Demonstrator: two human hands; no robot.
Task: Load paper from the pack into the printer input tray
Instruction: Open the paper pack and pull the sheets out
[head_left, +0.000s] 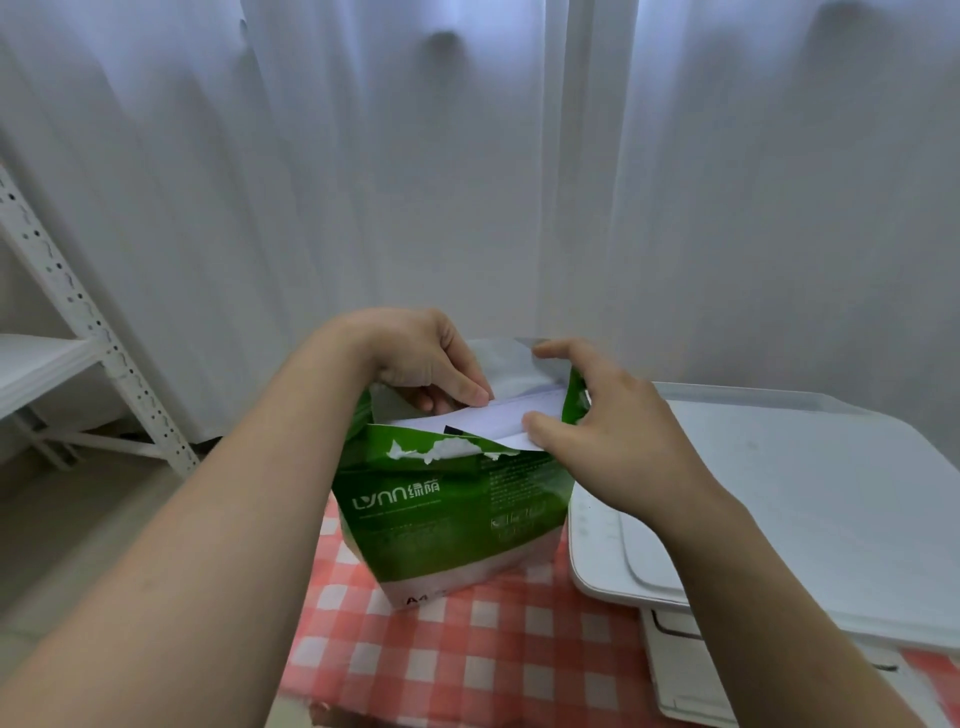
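While the green paper pack (447, 514) stands upright on the checked cloth of the bench (467, 670), just left of the white printer (779, 499), I have both hands at its torn-open top. My left hand (415, 358) reaches in from the far side, its fingers curled over the sheets (498, 415) with the thumb pressing on their upper edge. My right hand (608, 436) pinches the near corner of the same white sheets, thumb on top, the other fingers spread beside the wrapper flap. So both hands are grasping paper, none of it yet out of the pack.

To do this well, I would separate a modest sheaf rather than one leaf, keep the thumbs flat so the edges do not crease, and draw straight upward so the ragged wrapper lip does not catch a corner. I judge the pack may tip, being tall and narrow. I cannot make out the input tray from here.
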